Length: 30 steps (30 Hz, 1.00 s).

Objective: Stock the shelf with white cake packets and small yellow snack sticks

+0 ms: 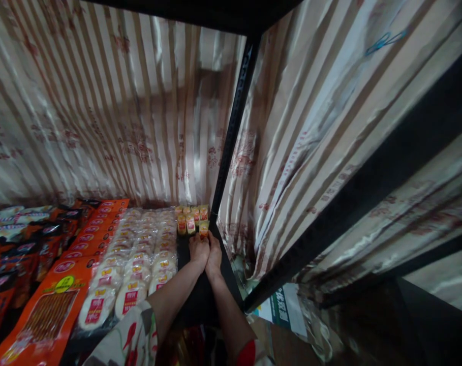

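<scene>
Both my hands reach deep into a black shelf (200, 300), pressed side by side. My left hand (198, 251) and my right hand (214, 256) are closed together on one small yellow packet with a red label (204, 229). Just beyond it stand several more of the same small packets (190, 217) in a cluster against the back corner. My forearms come up from the bottom of the view in flower-patterned sleeves.
Rows of round white snack packs (139, 259) fill the shelf left of my hands. Orange bags (51, 310) and darker bags (21, 249) lie further left. A striped curtain (112, 112) hangs behind. A black upright post (234, 117) stands at the right corner.
</scene>
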### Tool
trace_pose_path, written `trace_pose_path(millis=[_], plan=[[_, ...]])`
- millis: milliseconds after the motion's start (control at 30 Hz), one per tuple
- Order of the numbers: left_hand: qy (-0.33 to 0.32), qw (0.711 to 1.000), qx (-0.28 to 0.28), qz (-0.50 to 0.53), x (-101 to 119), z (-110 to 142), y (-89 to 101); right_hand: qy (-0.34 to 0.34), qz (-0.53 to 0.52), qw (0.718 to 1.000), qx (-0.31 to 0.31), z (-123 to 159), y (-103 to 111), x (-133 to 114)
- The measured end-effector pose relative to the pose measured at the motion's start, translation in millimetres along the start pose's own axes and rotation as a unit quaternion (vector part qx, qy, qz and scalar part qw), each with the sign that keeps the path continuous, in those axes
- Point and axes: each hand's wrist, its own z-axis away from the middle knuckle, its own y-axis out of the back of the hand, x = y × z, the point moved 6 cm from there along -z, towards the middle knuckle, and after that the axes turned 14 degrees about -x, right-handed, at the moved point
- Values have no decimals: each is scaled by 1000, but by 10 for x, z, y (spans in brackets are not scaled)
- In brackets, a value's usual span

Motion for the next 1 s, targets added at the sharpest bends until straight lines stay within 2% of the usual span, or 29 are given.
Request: trace_pose_path(millis=[133,333,567,867,1000], plan=[[49,998,13,-37,80,-35,23,24,47,999,0,-70,-14,-27],[29,999,6,-32,118,-116,-3,46,68,997,-10,-168,-41,-62],[47,999,2,-24,60,-204,5,44,79,996,-24,-289,-89,-12],[25,1000,-2,2,-72,-282,51,54,132,989,-48,-256,-173,-20],[18,1000,-2,-14,7,-237,89,74,134,986,-64,-267,-221,33]])
